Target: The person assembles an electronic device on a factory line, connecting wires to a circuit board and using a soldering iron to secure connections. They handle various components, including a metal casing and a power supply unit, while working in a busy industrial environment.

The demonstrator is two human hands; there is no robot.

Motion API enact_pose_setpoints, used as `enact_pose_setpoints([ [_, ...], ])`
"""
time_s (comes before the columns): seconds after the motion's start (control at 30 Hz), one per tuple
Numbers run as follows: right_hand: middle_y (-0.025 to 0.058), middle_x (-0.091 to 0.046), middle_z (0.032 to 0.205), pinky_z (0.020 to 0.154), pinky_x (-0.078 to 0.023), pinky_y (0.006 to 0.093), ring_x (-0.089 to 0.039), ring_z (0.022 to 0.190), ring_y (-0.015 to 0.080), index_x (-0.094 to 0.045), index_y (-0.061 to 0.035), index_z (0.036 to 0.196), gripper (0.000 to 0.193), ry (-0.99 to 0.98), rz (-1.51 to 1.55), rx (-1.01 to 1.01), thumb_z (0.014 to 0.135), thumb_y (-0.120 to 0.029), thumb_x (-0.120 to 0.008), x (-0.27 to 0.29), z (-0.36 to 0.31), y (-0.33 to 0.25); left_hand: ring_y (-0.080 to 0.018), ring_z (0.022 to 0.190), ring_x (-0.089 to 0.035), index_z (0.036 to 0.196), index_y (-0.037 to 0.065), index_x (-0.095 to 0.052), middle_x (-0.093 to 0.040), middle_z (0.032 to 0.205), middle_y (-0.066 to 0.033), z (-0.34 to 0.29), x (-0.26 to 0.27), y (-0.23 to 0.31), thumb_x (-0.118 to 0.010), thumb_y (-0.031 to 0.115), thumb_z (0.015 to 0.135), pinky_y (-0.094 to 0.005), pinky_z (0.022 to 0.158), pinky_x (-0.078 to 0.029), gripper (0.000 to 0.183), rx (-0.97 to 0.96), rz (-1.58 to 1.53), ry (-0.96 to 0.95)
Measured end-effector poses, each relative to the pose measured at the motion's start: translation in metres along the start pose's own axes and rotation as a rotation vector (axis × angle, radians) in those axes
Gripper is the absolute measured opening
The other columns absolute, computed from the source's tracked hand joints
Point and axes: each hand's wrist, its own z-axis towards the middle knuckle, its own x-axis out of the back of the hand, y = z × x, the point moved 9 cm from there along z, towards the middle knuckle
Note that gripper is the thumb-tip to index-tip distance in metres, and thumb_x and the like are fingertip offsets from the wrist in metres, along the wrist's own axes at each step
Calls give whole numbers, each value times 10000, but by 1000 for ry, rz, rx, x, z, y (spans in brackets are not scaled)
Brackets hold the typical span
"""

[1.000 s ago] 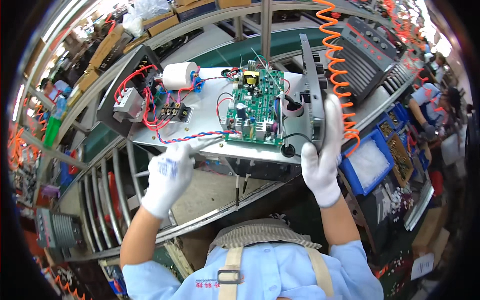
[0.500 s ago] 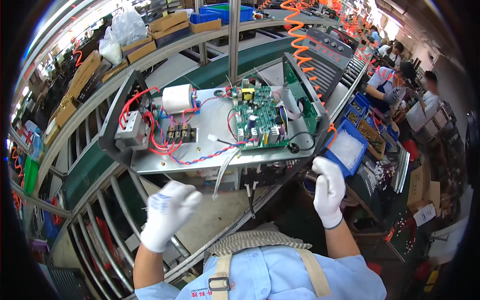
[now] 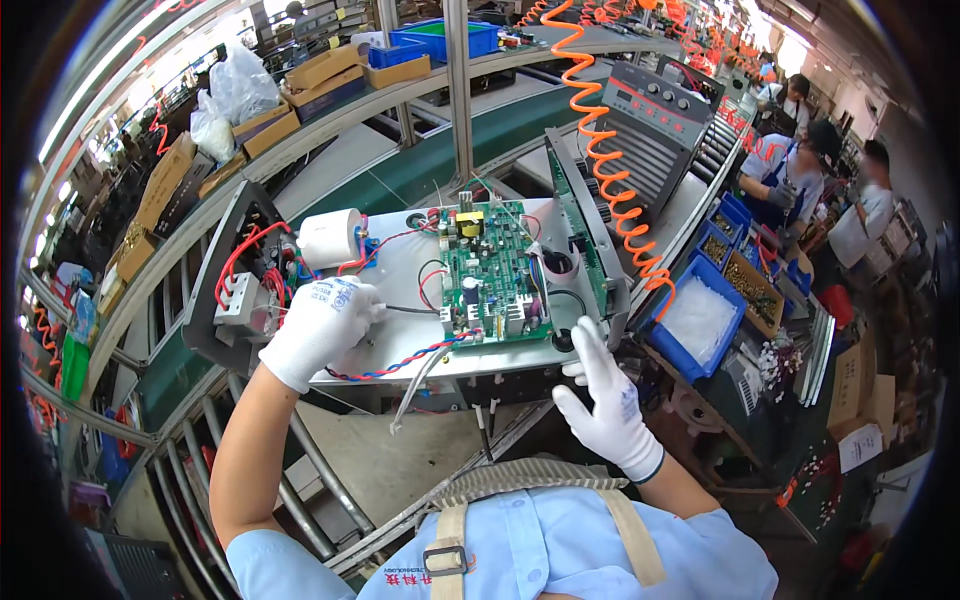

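An uncovered metal chassis [image 3: 400,358] lies in front of me, holding a green circuit board [image 3: 492,262], a white cylinder [image 3: 330,238] and red wires [image 3: 240,262]. My left hand [image 3: 322,325], in a white knit glove, reaches over its left half. Its fingers are closed at the end of a black cable [image 3: 410,310] that runs to the board; the white plug seen there before is hidden by the glove. My gloved right hand [image 3: 606,405] is open, fingers apart, beside the chassis's front right corner, near a dark round grommet [image 3: 563,340]. A twisted red and blue wire [image 3: 400,360] crosses the front.
An orange coiled hose [image 3: 610,150] hangs behind the right side. A blue bin [image 3: 700,312] of white pieces and trays of small parts stand at right. Another unit [image 3: 655,110] with a front panel sits farther along the rollers. Co-workers [image 3: 795,175] are at the far right.
My left hand has moved up over the chassis and closed at the black cable's plug end. My right hand has moved left and spread its fingers. The chassis appears turned slightly.
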Motion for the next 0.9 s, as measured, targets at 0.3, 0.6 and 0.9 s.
enact_pose_setpoints([
  [0.3, 234, -654, 1184, 702, -566, 321, -707, 765, 213, -571, 45, 1284, 447, 18, 152, -55, 850, -24, -655, 7, 1, 9, -276, 723, -646, 904, 35, -694, -636, 759, -151, -26, 84, -21, -661, 153, 854, -350, 662, -493, 133, 177, 40, 201],
  [0.6, 146, -688, 957, 677, -540, 330, -677, 758, 227, -609, -1, 1213, 419, 14, 406, 298, 839, -120, -756, -7, 96, -102, -71, 822, -607, 1083, 13, -698, -699, 961, -17, -2, 51, 85, -706, 21, 850, -245, 729, -493, 233, 104, -1244, -104],
  [0.9, 132, -718, 954, 740, -561, 318, -716, 851, 239, -661, -16, 1088, 248, 40, 416, 189, 850, -55, -716, -13, 92, -63, -156, 850, -639, 1062, 34, -700, -685, 948, -93, 10, 37, 94, -641, 105, 904, -282, 792, -506, 183, 76, -1130, -36],
])
